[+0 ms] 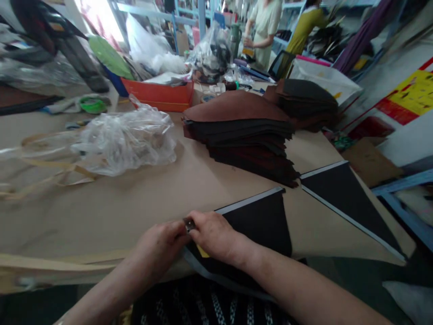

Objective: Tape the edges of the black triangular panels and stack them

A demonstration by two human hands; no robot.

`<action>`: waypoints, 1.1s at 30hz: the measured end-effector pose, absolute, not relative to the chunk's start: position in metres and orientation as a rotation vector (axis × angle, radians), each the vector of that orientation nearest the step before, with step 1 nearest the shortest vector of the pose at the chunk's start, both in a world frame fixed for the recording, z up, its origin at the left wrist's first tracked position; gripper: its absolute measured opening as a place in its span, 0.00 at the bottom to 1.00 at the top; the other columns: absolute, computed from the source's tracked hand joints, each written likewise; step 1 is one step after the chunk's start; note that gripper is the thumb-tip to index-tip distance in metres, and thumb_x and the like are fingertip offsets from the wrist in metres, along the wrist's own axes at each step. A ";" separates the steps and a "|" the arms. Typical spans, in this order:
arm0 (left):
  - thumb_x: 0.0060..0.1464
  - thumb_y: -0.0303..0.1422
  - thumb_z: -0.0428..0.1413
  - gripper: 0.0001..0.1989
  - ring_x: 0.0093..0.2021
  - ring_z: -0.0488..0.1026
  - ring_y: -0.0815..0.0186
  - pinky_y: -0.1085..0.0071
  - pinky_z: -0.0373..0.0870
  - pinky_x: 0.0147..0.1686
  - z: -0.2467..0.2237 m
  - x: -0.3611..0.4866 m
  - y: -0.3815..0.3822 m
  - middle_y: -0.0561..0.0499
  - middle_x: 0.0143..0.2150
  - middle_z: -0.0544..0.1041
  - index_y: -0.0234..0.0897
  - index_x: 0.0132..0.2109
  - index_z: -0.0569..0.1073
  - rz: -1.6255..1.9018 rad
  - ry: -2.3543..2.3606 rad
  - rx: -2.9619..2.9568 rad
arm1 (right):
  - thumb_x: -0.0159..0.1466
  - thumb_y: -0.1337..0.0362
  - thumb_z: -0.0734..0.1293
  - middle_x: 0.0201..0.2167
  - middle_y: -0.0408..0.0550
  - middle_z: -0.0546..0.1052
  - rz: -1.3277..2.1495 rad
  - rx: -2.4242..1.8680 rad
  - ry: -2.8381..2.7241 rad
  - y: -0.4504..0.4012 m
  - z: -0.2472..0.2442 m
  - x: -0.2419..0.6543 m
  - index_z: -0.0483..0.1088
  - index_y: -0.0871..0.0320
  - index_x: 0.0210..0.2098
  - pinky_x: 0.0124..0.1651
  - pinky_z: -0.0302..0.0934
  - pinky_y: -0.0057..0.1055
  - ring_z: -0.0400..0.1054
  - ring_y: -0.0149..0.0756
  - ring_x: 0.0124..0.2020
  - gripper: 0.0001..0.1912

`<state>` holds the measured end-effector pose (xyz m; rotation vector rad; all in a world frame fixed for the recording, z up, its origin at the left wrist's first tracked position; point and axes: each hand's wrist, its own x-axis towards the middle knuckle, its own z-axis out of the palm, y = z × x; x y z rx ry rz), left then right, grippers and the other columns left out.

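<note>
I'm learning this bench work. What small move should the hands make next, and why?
Probably check that the small metal fitting sits squarely on the dark panel before letting go: the left hand and right hand pinch it together at the panel's grey-bound edge, though they hide how it attaches.

Look there, between the left hand and the right hand, a small metal piece, half covered and too small to call! A yellow scrap peeks out under that right hand, which hides part of the black panel. At the back, the top edge cuts off a co-worker.
</note>
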<state>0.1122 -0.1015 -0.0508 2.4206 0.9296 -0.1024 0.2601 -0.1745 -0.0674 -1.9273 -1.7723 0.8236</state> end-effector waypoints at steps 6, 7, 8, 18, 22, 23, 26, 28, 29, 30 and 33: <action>0.52 0.37 0.49 0.13 0.24 0.64 0.68 0.71 0.54 0.25 -0.048 0.103 -0.100 0.51 0.21 0.70 0.36 0.26 0.71 -0.186 1.147 2.390 | 0.57 0.69 0.64 0.20 0.37 0.68 1.132 -1.701 -1.450 -0.180 -0.075 0.269 0.71 0.57 0.41 0.26 0.51 0.24 0.60 0.26 0.22 0.12; 0.52 0.38 0.50 0.13 0.24 0.63 0.68 0.71 0.54 0.25 -0.049 0.101 -0.098 0.51 0.22 0.71 0.36 0.27 0.72 -0.199 1.166 2.388 | 0.57 0.69 0.64 0.19 0.37 0.67 1.153 -1.668 -1.444 -0.179 -0.077 0.270 0.70 0.57 0.41 0.25 0.51 0.23 0.59 0.26 0.21 0.12; 0.52 0.38 0.50 0.13 0.24 0.63 0.68 0.71 0.53 0.25 -0.049 0.100 -0.097 0.51 0.22 0.71 0.36 0.27 0.72 -0.209 1.178 2.389 | 0.57 0.69 0.64 0.19 0.36 0.66 1.169 -1.641 -1.448 -0.179 -0.080 0.271 0.70 0.57 0.41 0.25 0.50 0.23 0.58 0.25 0.21 0.12; 0.52 0.36 0.51 0.12 0.23 0.64 0.68 0.70 0.54 0.24 -0.045 0.102 -0.096 0.48 0.23 0.74 0.35 0.30 0.75 -0.203 1.121 2.433 | 0.56 0.71 0.63 0.19 0.39 0.69 1.014 -1.824 -1.625 -0.179 -0.073 0.261 0.72 0.56 0.41 0.27 0.50 0.26 0.60 0.28 0.22 0.14; 0.52 0.34 0.51 0.11 0.23 0.64 0.69 0.71 0.54 0.24 -0.045 0.102 -0.100 0.50 0.22 0.73 0.34 0.29 0.75 -0.150 1.097 2.428 | 0.57 0.69 0.63 0.23 0.43 0.73 0.895 -1.962 -1.766 -0.178 -0.066 0.254 0.71 0.55 0.42 0.29 0.50 0.28 0.64 0.31 0.25 0.14; 0.53 0.34 0.51 0.11 0.23 0.64 0.70 0.72 0.55 0.24 -0.045 0.103 -0.102 0.51 0.21 0.73 0.34 0.28 0.74 -0.127 1.072 2.422 | 0.58 0.69 0.62 0.25 0.44 0.74 0.864 -1.988 -1.798 -0.177 -0.066 0.252 0.71 0.55 0.42 0.30 0.50 0.28 0.65 0.32 0.26 0.13; 0.54 0.32 0.50 0.11 0.23 0.63 0.73 0.76 0.57 0.24 -0.041 0.105 -0.107 0.55 0.21 0.71 0.35 0.26 0.72 -0.025 0.978 2.403 | 0.59 0.69 0.62 0.26 0.46 0.74 0.823 -1.994 -1.834 -0.176 -0.066 0.248 0.71 0.56 0.42 0.31 0.52 0.29 0.66 0.33 0.28 0.12; 0.54 0.33 0.50 0.11 0.23 0.62 0.73 0.76 0.58 0.25 -0.037 0.104 -0.106 0.56 0.21 0.69 0.35 0.25 0.69 0.081 0.965 2.397 | 0.58 0.69 0.62 0.26 0.44 0.74 0.906 -1.897 -1.761 -0.178 -0.064 0.253 0.71 0.57 0.42 0.31 0.53 0.28 0.65 0.31 0.27 0.12; 0.55 0.33 0.50 0.12 0.23 0.62 0.72 0.76 0.58 0.25 -0.037 0.102 -0.105 0.56 0.21 0.68 0.35 0.25 0.68 0.145 0.980 2.397 | 0.58 0.69 0.63 0.25 0.43 0.73 0.975 -1.828 -1.686 -0.181 -0.062 0.260 0.71 0.57 0.42 0.31 0.53 0.27 0.64 0.30 0.27 0.13; 0.55 0.34 0.49 0.12 0.24 0.61 0.71 0.74 0.58 0.25 -0.037 0.100 -0.103 0.55 0.21 0.67 0.36 0.25 0.67 0.206 0.994 2.399 | 0.58 0.68 0.63 0.25 0.41 0.73 1.057 -1.755 -1.588 -0.187 -0.059 0.269 0.70 0.57 0.42 0.30 0.54 0.26 0.64 0.28 0.26 0.13; 0.56 0.37 0.48 0.13 0.25 0.64 0.69 0.72 0.60 0.28 -0.050 0.093 -0.094 0.55 0.23 0.67 0.37 0.27 0.67 0.322 0.963 2.435 | 0.59 0.64 0.65 0.25 0.39 0.72 1.233 -1.627 -1.208 -0.222 -0.047 0.310 0.69 0.58 0.37 0.30 0.57 0.24 0.63 0.27 0.26 0.07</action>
